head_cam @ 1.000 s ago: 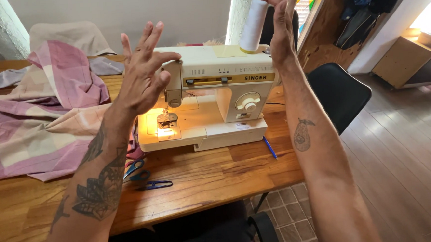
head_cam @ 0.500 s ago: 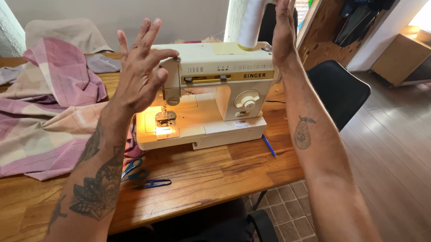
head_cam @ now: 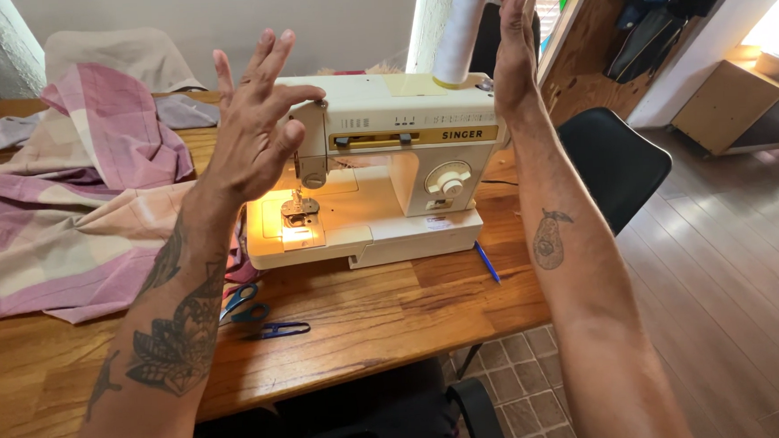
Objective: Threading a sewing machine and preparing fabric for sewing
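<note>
A cream sewing machine (head_cam: 378,166) stands on the wooden table (head_cam: 368,318) with its needle lamp lit. My left hand (head_cam: 256,128) is raised at the machine's top left corner. Its fingers are spread, and the thumb and forefinger touch the edge near the thread guide. A tall white thread spool (head_cam: 458,33) stands slightly tilted on the machine's top right. My right hand (head_cam: 513,35) is upright against the spool's right side, with fingertips over its top at the frame edge. Any thread between the hands is too fine to see.
Pink and cream checked fabric (head_cam: 60,210) lies heaped at the left. Blue-handled scissors (head_cam: 243,302) and small blue snips (head_cam: 280,330) lie in front of the machine, with a blue pen (head_cam: 487,263) near the table's right edge. A black chair (head_cam: 613,158) stands to the right.
Both hands hold nearly the same places. The spool has settled a little lower onto the machine top, and my right hand has flattened beside it.
</note>
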